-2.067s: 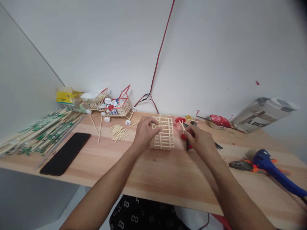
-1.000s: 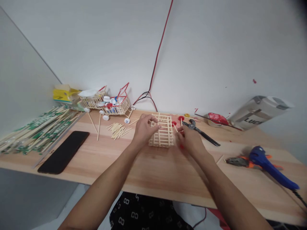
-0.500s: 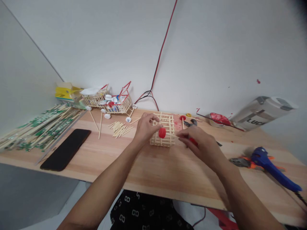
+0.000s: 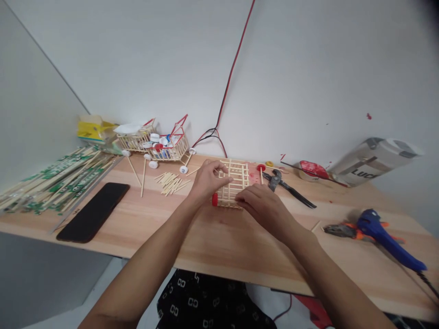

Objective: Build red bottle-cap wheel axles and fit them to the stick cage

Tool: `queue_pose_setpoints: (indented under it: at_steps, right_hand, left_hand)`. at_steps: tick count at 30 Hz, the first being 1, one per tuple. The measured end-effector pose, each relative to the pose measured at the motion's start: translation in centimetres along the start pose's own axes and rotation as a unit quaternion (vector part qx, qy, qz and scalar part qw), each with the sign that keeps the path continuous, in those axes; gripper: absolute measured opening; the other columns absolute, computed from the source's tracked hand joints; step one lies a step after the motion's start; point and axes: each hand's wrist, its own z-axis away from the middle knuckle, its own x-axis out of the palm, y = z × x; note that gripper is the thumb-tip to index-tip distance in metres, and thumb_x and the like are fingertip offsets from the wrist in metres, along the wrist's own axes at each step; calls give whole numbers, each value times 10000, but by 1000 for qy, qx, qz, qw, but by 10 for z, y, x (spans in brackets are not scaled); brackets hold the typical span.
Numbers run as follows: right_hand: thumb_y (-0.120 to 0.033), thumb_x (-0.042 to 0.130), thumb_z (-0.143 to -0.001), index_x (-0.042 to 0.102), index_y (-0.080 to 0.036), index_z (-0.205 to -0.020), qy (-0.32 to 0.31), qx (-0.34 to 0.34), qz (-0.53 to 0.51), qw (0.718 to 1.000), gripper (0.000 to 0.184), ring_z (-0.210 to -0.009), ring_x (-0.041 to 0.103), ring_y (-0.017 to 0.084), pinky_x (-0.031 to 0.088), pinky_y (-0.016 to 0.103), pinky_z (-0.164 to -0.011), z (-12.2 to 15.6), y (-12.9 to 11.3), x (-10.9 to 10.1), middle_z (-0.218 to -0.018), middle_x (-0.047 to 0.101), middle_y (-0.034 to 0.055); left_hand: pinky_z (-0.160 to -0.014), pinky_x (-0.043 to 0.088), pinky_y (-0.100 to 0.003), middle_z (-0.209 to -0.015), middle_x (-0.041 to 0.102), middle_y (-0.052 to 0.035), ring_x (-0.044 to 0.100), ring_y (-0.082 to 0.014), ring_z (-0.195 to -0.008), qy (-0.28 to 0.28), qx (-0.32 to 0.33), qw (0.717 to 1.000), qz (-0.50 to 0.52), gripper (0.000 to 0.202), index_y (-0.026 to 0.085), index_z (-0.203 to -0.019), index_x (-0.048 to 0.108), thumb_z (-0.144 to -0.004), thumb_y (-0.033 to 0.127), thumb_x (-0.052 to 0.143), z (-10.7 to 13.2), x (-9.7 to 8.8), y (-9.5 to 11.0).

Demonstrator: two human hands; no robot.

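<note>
A small basket frame of glued wooden sticks lies on the table before me. My left hand is closed on its left side, thumb over the upper bars. At the frame's near left corner sits a red bottle cap, the wheel on one end of a stick axle lying across the near bars. The closed fingers of my right hand are at the axle's other end, at the near right corner, and hide that end. Another red-capped stick stands just right of the frame.
Pliers, a blue glue gun and orange-handled pliers lie right. Left are cut sticks, a phone and bundled chopsticks. A cap-filled stick cart and a silver pouch stand behind.
My right hand has moved left and onto the frame's near edge. The red cap has gone from above the frame to its near left corner. My left hand has stayed put.
</note>
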Motion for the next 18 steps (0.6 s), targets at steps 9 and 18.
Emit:
queue_pose_setpoints:
  at_steps: [9, 18]
  right_hand:
    - [-195, 481, -935, 633, -152, -851, -25, 7, 26, 999, 179, -781, 537, 185, 350, 311, -729, -3, -6, -3, -793, 627, 68]
    - [-174, 471, -932, 638, -173, -831, -27, 24, 19, 999, 195, -779, 531, 180, 322, 303, -722, -2, -8, -1, -793, 624, 57]
  left_hand:
    - [-634, 370, -244, -741, 454, 21, 460, -117, -669, 4, 11, 1000, -25, 177, 189, -798, 655, -651, 231, 745, -1, -1, 1]
    - [-637, 373, -249, -734, 476, 16, 470, -128, -677, 9, 9, 999, -42, 169, 197, -794, 654, -654, 232, 742, 0, -1, 5]
